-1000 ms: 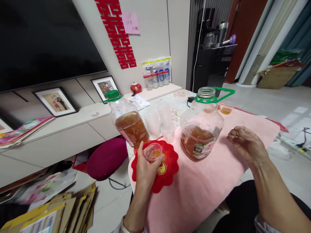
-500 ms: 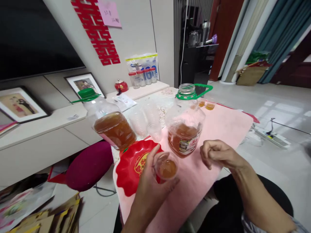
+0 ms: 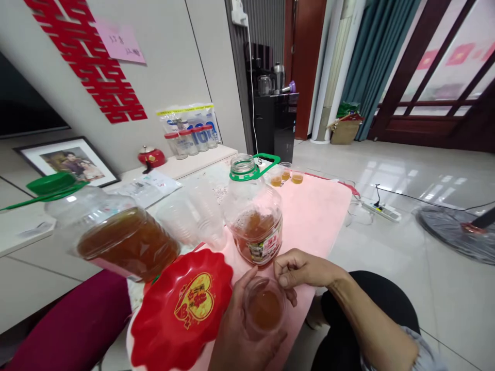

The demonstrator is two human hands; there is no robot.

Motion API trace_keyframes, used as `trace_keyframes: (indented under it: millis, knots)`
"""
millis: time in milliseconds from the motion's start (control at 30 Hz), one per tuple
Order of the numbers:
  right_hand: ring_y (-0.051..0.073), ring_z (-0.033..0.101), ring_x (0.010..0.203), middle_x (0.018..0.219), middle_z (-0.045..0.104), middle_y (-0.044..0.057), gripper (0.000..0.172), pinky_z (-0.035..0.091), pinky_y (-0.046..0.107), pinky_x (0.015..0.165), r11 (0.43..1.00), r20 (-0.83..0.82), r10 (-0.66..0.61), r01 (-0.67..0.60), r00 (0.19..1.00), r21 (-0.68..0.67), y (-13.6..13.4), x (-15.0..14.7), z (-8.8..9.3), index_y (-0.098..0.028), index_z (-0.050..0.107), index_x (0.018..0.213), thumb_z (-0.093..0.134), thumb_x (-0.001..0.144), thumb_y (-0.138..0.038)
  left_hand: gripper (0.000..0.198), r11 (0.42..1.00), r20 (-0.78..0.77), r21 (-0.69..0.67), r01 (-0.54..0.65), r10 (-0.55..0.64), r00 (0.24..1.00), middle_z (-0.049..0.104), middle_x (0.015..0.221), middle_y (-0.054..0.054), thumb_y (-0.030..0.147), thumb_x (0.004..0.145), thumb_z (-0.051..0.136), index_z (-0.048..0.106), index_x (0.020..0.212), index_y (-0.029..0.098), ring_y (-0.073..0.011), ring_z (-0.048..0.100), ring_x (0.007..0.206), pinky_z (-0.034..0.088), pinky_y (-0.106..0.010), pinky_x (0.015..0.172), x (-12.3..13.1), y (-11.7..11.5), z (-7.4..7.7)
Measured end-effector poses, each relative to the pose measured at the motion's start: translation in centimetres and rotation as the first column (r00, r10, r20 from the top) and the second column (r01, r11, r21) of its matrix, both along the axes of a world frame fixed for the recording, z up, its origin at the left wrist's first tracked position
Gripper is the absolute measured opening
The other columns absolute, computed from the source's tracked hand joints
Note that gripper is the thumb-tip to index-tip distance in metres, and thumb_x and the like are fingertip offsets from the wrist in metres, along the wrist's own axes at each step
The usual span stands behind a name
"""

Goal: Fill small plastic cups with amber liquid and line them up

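1. A clear plastic cup of amber liquid was held over the pink cloth, on the near side of an uncapped jug.
2. The left hand gripped the cup, its fingers and thumb wrapped around the sides.
3. The right hand was just beside the cup's rim with its fingers curled inward; whether they touched the cup or pinched anything could not be made out.
4. To the cup's left lay a red scalloped tray, a gold heart printed on its middle.
5. Beyond the cup stood the uncapped jug, partly filled with amber liquid, with a green collar and handle at its neck.
6. A second jug, green-capped and also holding amber liquid, stood behind the tray.
7. Clear, nested cups lay between the two jugs.
8. Small filled cups stood near the cloth's far edge.
9. Farther back, red-lidded jars and a red pot lined a pale cabinet top.
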State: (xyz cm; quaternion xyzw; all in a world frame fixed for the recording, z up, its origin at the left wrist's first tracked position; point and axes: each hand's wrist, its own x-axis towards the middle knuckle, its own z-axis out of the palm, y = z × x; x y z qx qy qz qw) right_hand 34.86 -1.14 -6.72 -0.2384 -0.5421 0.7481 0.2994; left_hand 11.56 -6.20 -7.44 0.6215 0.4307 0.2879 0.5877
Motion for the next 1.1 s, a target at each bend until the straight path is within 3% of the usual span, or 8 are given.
trace_keyframes:
  millis: [300,367,500,600,700,867,967,1100]
  knots:
    - [0.008,0.057,0.040,0.052,0.065,-0.004,0.042,0.046,0.018,0.044,0.992,0.008,-0.083,0.083,0.997,-0.098,-0.2,0.5,-0.6,-0.016,0.062,0.071,0.088,0.076,-0.049,0.093,0.999,0.018,-0.039,0.019,-0.018,1.000,0.047,0.157,-0.015,0.037,0.078,0.075,0.019,0.150,0.021,-0.0199,0.051,0.146,0.049,-0.028,0.119,1.2,0.3,-1.0]
    - [0.009,0.059,0.040,0.053,0.067,-0.002,0.041,0.049,0.019,0.043,0.986,0.021,-0.099,0.101,0.995,-0.130,-0.2,0.6,-0.8,-0.016,0.062,0.069,0.089,0.073,-0.047,0.094,0.998,0.044,-0.057,-0.009,0.011,0.999,0.047,0.157,-0.017,0.037,0.075,0.075,0.020,0.149,0.019,-0.0208,0.053,0.144,0.051,-0.028,0.117,1.9,0.1,-0.5]
    - [0.010,0.059,0.036,0.049,0.066,-0.002,0.038,0.049,0.018,0.039,0.971,0.045,-0.145,0.151,0.988,-0.184,-0.3,0.9,-1.0,-0.016,0.062,0.066,0.089,0.069,-0.042,0.092,0.973,0.150,-0.138,-0.183,0.204,0.967,0.059,0.145,-0.016,0.034,0.065,0.077,0.033,0.144,0.017,-0.0235,0.062,0.134,0.058,-0.030,0.108,3.9,-0.7,1.2]
    - [0.010,0.058,0.035,0.047,0.064,-0.003,0.035,0.049,0.018,0.038,0.962,0.050,-0.183,0.189,0.982,-0.199,-0.4,1.0,-0.9,-0.016,0.062,0.064,0.088,0.068,-0.039,0.091,0.969,0.227,-0.159,-0.189,0.222,0.948,0.062,0.141,-0.015,0.033,0.063,0.078,0.036,0.142,0.017,-0.0241,0.062,0.134,0.058,-0.031,0.107,4.7,-0.9,1.7]
    - [0.010,0.057,0.035,0.046,0.063,-0.003,0.033,0.048,0.018,0.038,0.954,0.054,-0.214,0.220,0.975,-0.202,-0.6,1.2,-0.7,-0.016,0.062,0.063,0.088,0.066,-0.036,0.094,0.990,0.240,-0.124,-0.060,0.089,0.967,0.055,0.151,-0.016,0.037,0.070,0.079,0.029,0.147,0.019,-0.0243,0.056,0.141,0.053,-0.033,0.115,4.5,-0.2,0.7]
    - [0.009,0.054,0.033,0.047,0.065,-0.001,0.034,0.038,0.016,0.033,0.940,0.056,-0.288,0.293,0.956,-0.172,-0.8,2.9,-0.3,-0.016,0.061,0.063,0.087,0.070,-0.037,0.102,0.993,0.274,-0.025,0.117,-0.106,0.956,0.035,0.167,-0.014,0.038,0.076,0.080,0.013,0.153,0.025,-0.0217,0.037,0.156,0.039,-0.034,0.129,3.4,1.2,-2.5]
    - [0.009,0.053,0.036,0.047,0.063,-0.001,0.036,0.040,0.018,0.036,0.922,0.049,-0.359,0.363,0.932,-0.134,-0.7,4.8,-0.1,-0.017,0.060,0.064,0.087,0.071,-0.040,0.099,0.995,0.194,0.017,0.094,-0.095,0.976,0.034,0.166,-0.016,0.041,0.076,0.079,0.018,0.152,0.022,-0.0240,0.036,0.156,0.036,-0.039,0.131,3.3,1.2,-4.1]
    - [0.007,0.050,0.037,0.046,0.058,-0.004,0.041,0.039,0.019,0.040,0.868,0.050,-0.486,0.488,0.873,-0.091,-0.1,7.3,0.2,-0.018,0.057,0.062,0.087,0.072,-0.043,0.089,0.994,0.141,-0.025,-0.107,0.109,0.984,0.048,0.155,-0.019,0.046,0.072,0.073,0.032,0.145,0.017,-0.0295,0.045,0.150,0.032,-0.051,0.130,4.2,0.6,-5.1]
